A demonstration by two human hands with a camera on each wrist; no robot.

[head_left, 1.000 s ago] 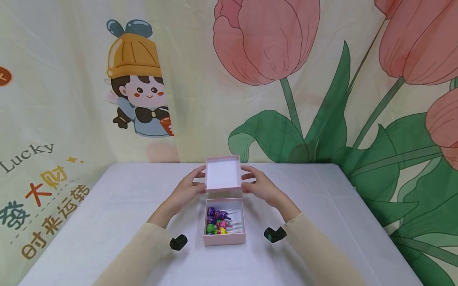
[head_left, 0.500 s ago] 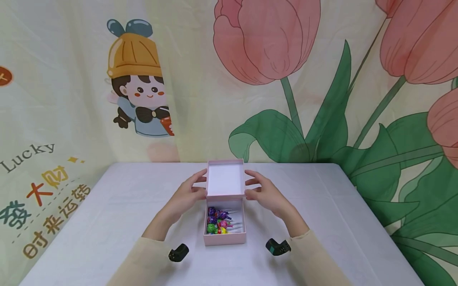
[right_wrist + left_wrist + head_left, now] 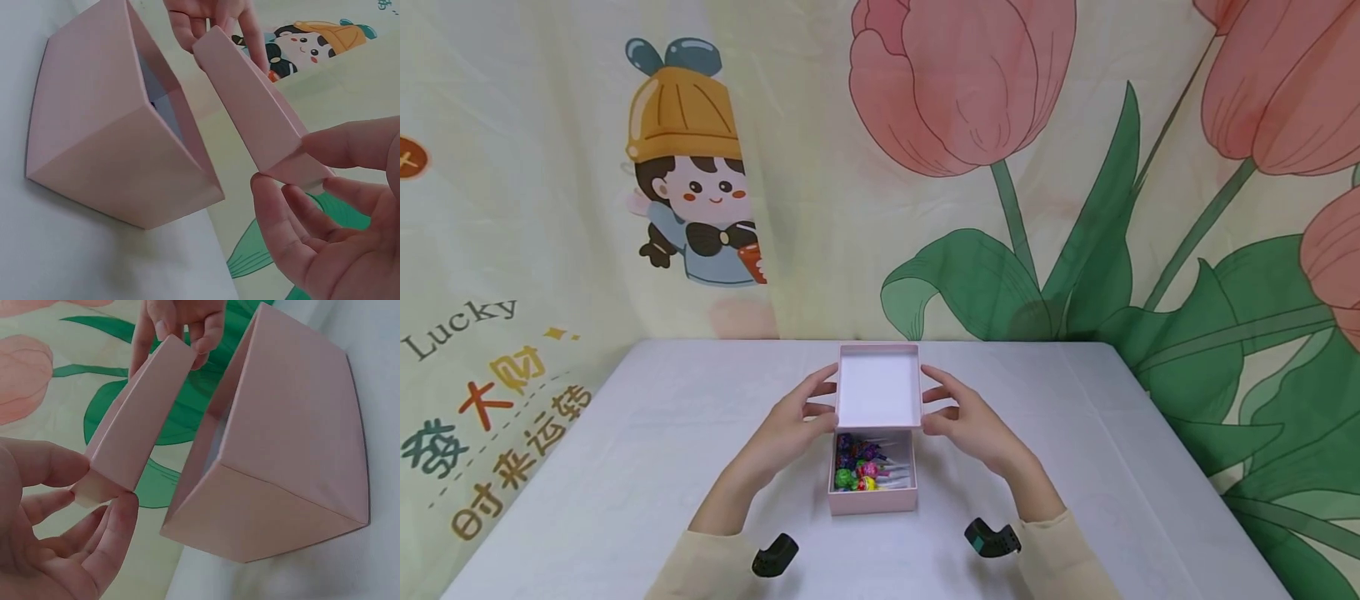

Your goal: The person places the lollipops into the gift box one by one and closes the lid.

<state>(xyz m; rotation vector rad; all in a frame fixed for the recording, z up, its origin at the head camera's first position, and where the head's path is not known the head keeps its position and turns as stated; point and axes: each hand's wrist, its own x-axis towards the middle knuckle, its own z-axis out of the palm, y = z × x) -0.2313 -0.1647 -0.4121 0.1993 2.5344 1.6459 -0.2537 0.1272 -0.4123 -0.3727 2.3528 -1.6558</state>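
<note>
A pink box lid [image 3: 878, 387], white inside, is held up between both hands and tilted with its inner face toward me. My left hand [image 3: 790, 425] grips its left end, and the left wrist view shows thumb and fingertips on the lid's short side. On the opposite end my right hand [image 3: 973, 425] grips it the same way. Below and nearer stands the pink box [image 3: 872, 502], topless on the table. Inside lie several lollipops [image 3: 859, 465] in purple, green, pink and yellow wrappers, white sticks to the right. The lid's lower edge hides the box's back rim in the head view.
A white-covered table [image 3: 685, 417] carries the box. Behind it hangs a curtain [image 3: 805, 208] printed with tulips, a cartoon child and lettering. A black wrist camera [image 3: 775, 556] sits by the left sleeve, and another wrist camera [image 3: 992, 538] by the right.
Both hands have brought the lid down and toward me, slightly to the right, so it now overlaps the back of the box in the head view. The box and lollipops stay put.
</note>
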